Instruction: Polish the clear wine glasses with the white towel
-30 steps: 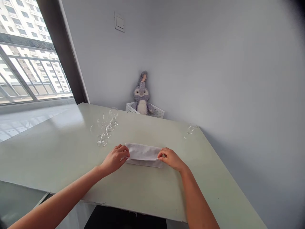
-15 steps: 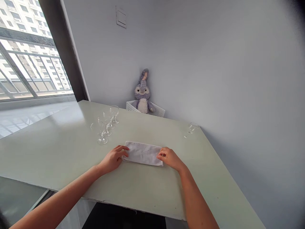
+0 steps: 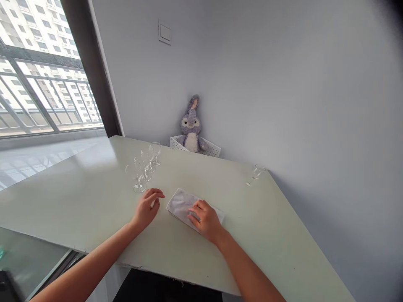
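Note:
A folded white cloth (image 3: 181, 203) lies flat on the table, turned at a slant. My right hand (image 3: 206, 220) is over its middle with the fingers curved and apart, hiding part of it; whether the fingertips press on the cloth I cannot tell. To the left of the cloth, my left hand (image 3: 147, 207) is off it, holding nothing, thumb and fingers spread. Just beyond that hand stand several clear stemmed glasses in a slanting row, the nearest glass (image 3: 139, 187) close to my left fingertips.
At the far right corner of the pale table (image 3: 94, 197) is another clear glass (image 3: 258, 171). A grey plush toy (image 3: 191, 130) sits in a white perforated basket (image 3: 214, 150) behind the far edge, against the wall. A railed window (image 3: 47, 92) is at the left.
The cloth has turned clockwise and shifted slightly right. My left hand has let go of its left end; my right hand has moved left from its right end to over its middle.

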Demonstrator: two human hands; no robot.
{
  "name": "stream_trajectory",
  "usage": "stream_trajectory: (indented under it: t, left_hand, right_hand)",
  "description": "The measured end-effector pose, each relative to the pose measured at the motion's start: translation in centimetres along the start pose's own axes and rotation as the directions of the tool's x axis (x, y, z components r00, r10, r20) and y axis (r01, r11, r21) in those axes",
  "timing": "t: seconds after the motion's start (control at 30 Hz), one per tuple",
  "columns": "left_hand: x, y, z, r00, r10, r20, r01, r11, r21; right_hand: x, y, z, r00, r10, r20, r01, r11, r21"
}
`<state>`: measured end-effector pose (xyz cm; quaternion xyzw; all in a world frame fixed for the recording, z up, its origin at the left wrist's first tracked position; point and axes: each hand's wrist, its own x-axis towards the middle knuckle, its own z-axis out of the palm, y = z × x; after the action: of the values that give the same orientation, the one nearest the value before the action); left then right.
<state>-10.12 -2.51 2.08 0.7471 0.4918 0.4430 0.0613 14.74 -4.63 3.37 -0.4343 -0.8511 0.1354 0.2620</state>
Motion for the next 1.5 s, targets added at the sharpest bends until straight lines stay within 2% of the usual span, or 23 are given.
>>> stream_trajectory:
  t: [0.03, 0.07, 0.13, 0.17, 0.23, 0.33, 0.43, 0.5, 0.53, 0.6, 0.67, 0.7, 0.77, 0.83, 0.93, 1.0, 1.07, 1.1, 1.17, 1.23, 1.27, 1.37, 1.5]
  left_hand:
    - [-0.1, 0.0, -0.4, 0.987, -0.027, -0.157, 0.022, 0.999, -0.029]
    - [-0.1, 0.0, -0.8, 0.947, -0.065, -0.315, 0.049, 0.997, -0.059]
    - [0.1, -0.2, -1.7, 0.807, -0.195, -0.557, 0.146, 0.980, -0.131]
    - [0.3, -0.5, -2.1, 0.735, -0.286, -0.615, 0.220, 0.958, -0.182]
    - [1.0, -1.4, -2.8, 0.634, -0.489, -0.600, 0.379, 0.872, -0.310]
    - [2.5, -3.4, -3.1, 0.596, -0.720, -0.356, 0.530, 0.686, -0.499]
    - [3.6, -5.0, -2.8, 0.604, -0.789, -0.112, 0.556, 0.519, -0.649]
    - [3.9, -5.3, -2.5, 0.611, -0.791, -0.034, 0.550, 0.455, -0.700]
    - [3.9, -5.2, -2.3, 0.613, -0.790, -0.020, 0.550, 0.445, -0.707]
    - [3.8, -4.4, -2.0, 0.616, -0.788, -0.026, 0.555, 0.456, -0.696]
    - [3.7, -3.1, -1.3, 0.651, -0.759, -0.026, 0.543, 0.489, -0.682]
    - [3.8, -2.3, -0.8, 0.683, -0.731, -0.014, 0.529, 0.508, -0.680]
    - [4.2, -0.6, 0.5, 0.759, -0.650, 0.032, 0.500, 0.550, -0.669]
    - [5.0, 0.9, 2.1, 0.826, -0.560, 0.066, 0.478, 0.633, -0.609]
    - [6.5, 2.7, 4.8, 0.895, -0.439, 0.080, 0.432, 0.809, -0.399]
    - [7.1, 3.6, 6.4, 0.935, -0.344, 0.083, 0.354, 0.906, -0.233]
    - [7.2, 4.1, 7.9, 0.970, -0.234, 0.073, 0.241, 0.964, -0.110]
    - [7.0, 4.3, 8.6, 0.982, -0.181, 0.061, 0.185, 0.980, -0.073]
    - [6.4, 4.6, 9.8, 0.994, -0.101, 0.045, 0.102, 0.994, -0.036]
    - [5.6, 4.6, 10.5, 0.997, -0.062, 0.043, 0.063, 0.998, -0.026]
    - [5.3, 4.5, 10.7, 0.997, -0.052, 0.049, 0.053, 0.998, -0.022]
    - [4.8, 4.2, 10.4, 0.997, -0.031, 0.070, 0.031, 0.999, 0.009]
    - [4.5, 3.9, 9.6, 0.995, 0.033, 0.096, -0.036, 0.999, 0.034]
  right_hand:
    - [0.0, -0.2, 0.4, 0.999, -0.039, -0.014, 0.039, 0.999, -0.002]
    - [0.0, -0.4, 0.8, 0.997, -0.071, -0.002, 0.071, 0.997, -0.009]
    - [0.1, -0.5, 1.8, 0.995, -0.087, 0.054, 0.090, 0.995, -0.051]
    - [0.1, -0.5, 2.3, 0.995, -0.072, 0.071, 0.078, 0.993, -0.084]
    - [0.2, -0.3, 3.2, 0.997, -0.029, 0.070, 0.039, 0.988, -0.148]
    - [0.4, 0.2, 3.8, 0.999, 0.025, 0.033, -0.020, 0.990, -0.143]
    - [0.7, 0.9, 3.6, 0.991, 0.130, -0.012, -0.130, 0.990, 0.053]
    - [0.9, 1.6, 3.0, 0.952, 0.304, -0.042, -0.279, 0.915, 0.291]
    - [1.0, 2.0, 2.7, 0.913, 0.407, -0.037, -0.352, 0.828, 0.436]
    - [1.1, 2.8, 1.8, 0.817, 0.576, 0.027, -0.419, 0.561, 0.714]
    - [1.3, 3.3, 1.0, 0.758, 0.643, 0.112, -0.365, 0.276, 0.889]
    - [1.4, 3.5, 0.6, 0.743, 0.656, 0.136, -0.323, 0.172, 0.931]
    - [1.5, 3.6, -0.1, 0.726, 0.673, 0.144, -0.251, 0.063, 0.966]
    - [1.6, 3.5, -0.7, 0.700, 0.705, 0.115, -0.188, 0.027, 0.982]
    - [1.5, 3.3, -1.6, 0.626, 0.780, 0.006, -0.056, 0.036, 0.998]
    - [1.4, 3.1, -2.1, 0.566, 0.817, -0.109, 0.020, 0.118, 0.993]
    - [1.2, 2.7, -2.3, 0.549, 0.805, -0.226, 0.044, 0.242, 0.969]
    - [1.1, 2.5, -2.2, 0.573, 0.775, -0.266, 0.031, 0.304, 0.952]
    - [1.0, 1.9, -1.7, 0.685, 0.672, -0.281, -0.039, 0.419, 0.907]
    - [1.2, 1.3, -0.8, 0.809, 0.543, -0.224, -0.115, 0.519, 0.847]
    - [1.3, 1.0, -0.4, 0.853, 0.487, -0.189, -0.138, 0.558, 0.818]
    - [1.5, 0.5, 0.3, 0.918, 0.379, -0.116, -0.167, 0.636, 0.753]
    - [1.6, 0.5, -0.1, 0.952, 0.302, -0.049, -0.188, 0.704, 0.685]
